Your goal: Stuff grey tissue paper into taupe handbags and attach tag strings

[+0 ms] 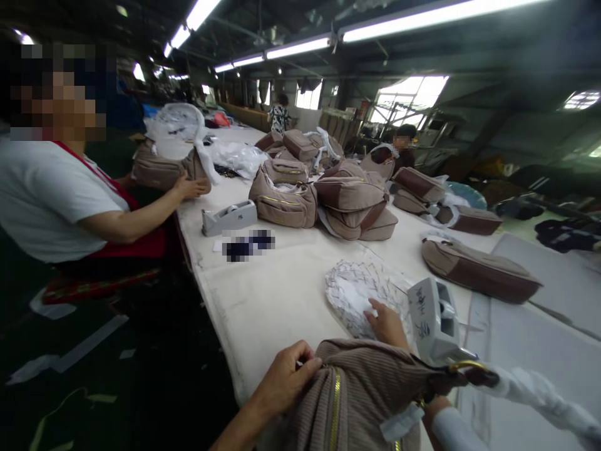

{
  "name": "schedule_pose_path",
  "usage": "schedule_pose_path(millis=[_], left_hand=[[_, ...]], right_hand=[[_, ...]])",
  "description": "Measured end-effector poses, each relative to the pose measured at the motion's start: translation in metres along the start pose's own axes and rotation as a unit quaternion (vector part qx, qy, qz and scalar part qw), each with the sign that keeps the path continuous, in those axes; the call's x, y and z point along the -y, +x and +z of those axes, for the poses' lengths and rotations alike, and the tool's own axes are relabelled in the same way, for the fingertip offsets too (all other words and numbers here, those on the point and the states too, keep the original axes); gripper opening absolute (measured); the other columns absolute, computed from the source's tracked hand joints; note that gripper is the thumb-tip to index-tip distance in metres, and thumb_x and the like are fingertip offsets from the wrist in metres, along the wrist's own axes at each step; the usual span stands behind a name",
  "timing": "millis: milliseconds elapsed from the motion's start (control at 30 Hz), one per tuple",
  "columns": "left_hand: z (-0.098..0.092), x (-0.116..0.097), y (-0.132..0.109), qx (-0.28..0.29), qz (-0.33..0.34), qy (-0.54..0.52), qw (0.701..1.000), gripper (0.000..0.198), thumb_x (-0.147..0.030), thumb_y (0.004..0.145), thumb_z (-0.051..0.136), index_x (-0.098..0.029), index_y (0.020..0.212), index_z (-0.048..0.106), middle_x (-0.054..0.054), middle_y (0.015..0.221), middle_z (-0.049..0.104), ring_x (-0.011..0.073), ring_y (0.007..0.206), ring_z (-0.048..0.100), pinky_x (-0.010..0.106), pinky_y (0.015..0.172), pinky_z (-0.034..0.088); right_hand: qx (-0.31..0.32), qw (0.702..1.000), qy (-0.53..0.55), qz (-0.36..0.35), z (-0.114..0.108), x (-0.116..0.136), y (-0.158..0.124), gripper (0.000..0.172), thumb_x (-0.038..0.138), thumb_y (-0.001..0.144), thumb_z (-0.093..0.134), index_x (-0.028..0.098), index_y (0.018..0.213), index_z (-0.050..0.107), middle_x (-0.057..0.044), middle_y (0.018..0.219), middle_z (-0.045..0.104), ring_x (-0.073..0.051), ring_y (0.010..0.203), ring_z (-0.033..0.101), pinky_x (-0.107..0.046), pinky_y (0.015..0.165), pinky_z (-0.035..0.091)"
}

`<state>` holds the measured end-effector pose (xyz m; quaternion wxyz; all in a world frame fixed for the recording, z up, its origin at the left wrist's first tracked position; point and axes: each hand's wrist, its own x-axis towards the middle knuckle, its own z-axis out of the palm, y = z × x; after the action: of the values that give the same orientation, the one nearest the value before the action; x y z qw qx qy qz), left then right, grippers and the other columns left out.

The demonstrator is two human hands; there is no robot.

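A taupe ribbed handbag (375, 382) with gold zippers stands close in front of me at the table's edge. My left hand (288, 379) pinches its upper left edge beside the zipper end. Behind the bag, my right hand (387, 322) reaches over a pile of white slips (350, 291) with thin dark lines on them. Its fingers are apart and touch or hover just above the pile; I cannot tell which. The bag partly hides the right forearm. A white-wrapped strap (530, 394) runs off to the right from a gold ring (467, 365).
A grey tape dispenser (434, 316) stands right of the slips, another dispenser (229, 217) farther left. Several similar bags (354, 194) cover the table's far part; one bag (479, 269) lies at right. At left a co-worker (61, 188) handles another bag (162, 169).
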<state>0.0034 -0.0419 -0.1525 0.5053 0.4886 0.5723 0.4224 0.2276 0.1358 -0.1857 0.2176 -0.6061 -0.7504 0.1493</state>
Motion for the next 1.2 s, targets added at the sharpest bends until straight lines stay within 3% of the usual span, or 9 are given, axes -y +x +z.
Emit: schedule_pose_path(millis=[133,333,533,733,867,1033,1200], left_hand=[[-0.008,-0.004,-0.008,-0.038,-0.007,-0.031,0.999,0.019,-0.036,0.081,0.055,-0.017,0.078,0.055,-0.001,0.076,0.056,0.0145,0.071,0.051,0.022,0.064,0.038],[0.0,-0.005,-0.012,-0.064,-0.029,-0.102,0.992,0.015,-0.032,0.079,0.057,-0.017,0.082,0.057,0.0,0.078,0.057,0.016,0.075,0.051,0.024,0.065,0.04],[0.005,0.006,-0.019,-0.064,-0.063,-0.212,0.973,0.023,-0.035,0.072,0.066,-0.015,0.079,0.058,-0.002,0.072,0.056,0.0139,0.071,0.051,0.024,0.067,0.038],[0.012,0.009,-0.025,-0.095,-0.112,-0.336,0.93,0.025,-0.034,0.068,0.069,-0.018,0.079,0.054,-0.004,0.068,0.058,0.0109,0.064,0.05,0.021,0.062,0.037],[0.025,0.004,-0.017,-0.091,-0.105,-0.331,0.933,0.021,-0.03,0.068,0.066,-0.017,0.077,0.053,-0.005,0.064,0.056,0.0097,0.06,0.047,0.02,0.058,0.036],[0.033,0.008,-0.014,-0.101,-0.083,-0.314,0.94,0.018,-0.031,0.07,0.063,-0.017,0.078,0.054,-0.004,0.065,0.054,0.0098,0.061,0.046,0.021,0.06,0.037],[0.023,0.004,0.0,-0.13,-0.019,-0.106,0.986,0.021,-0.035,0.081,0.051,-0.016,0.082,0.059,0.001,0.079,0.061,0.0151,0.076,0.056,0.024,0.07,0.044]], right_hand=[[0.013,1.0,-0.021,0.007,0.005,-0.003,0.002,0.02,0.023,0.074,0.049,0.016,0.072,0.067,-0.009,0.08,0.066,-0.02,0.076,0.059,-0.029,0.073,0.042],[-0.002,0.999,0.003,0.035,-0.007,-0.009,0.005,0.032,0.038,0.081,0.042,0.016,0.088,0.064,-0.008,0.084,0.066,-0.02,0.071,0.059,-0.03,0.071,0.042],[0.015,0.997,0.06,0.039,0.006,0.003,0.009,0.014,0.03,0.064,0.058,0.017,0.065,0.062,-0.007,0.074,0.064,-0.021,0.072,0.059,-0.032,0.071,0.042],[0.017,0.978,0.189,0.089,-0.015,0.0,0.011,0.034,0.049,0.066,0.058,0.017,0.075,0.059,-0.002,0.061,0.06,-0.018,0.054,0.058,-0.028,0.051,0.042],[0.02,0.959,0.262,0.106,-0.023,-0.003,0.012,0.045,0.054,0.066,0.059,0.014,0.088,0.059,-0.004,0.065,0.061,-0.017,0.056,0.059,-0.024,0.045,0.041],[0.013,0.955,0.269,0.122,-0.025,-0.005,0.013,0.046,0.059,0.069,0.058,0.015,0.08,0.063,0.0,0.047,0.054,-0.013,0.042,0.047,-0.022,0.04,0.032],[-0.02,0.96,0.259,0.103,-0.024,0.004,0.017,0.05,0.059,0.069,0.058,0.016,0.092,0.068,0.003,0.044,0.05,-0.014,0.043,0.048,-0.023,0.043,0.035]])
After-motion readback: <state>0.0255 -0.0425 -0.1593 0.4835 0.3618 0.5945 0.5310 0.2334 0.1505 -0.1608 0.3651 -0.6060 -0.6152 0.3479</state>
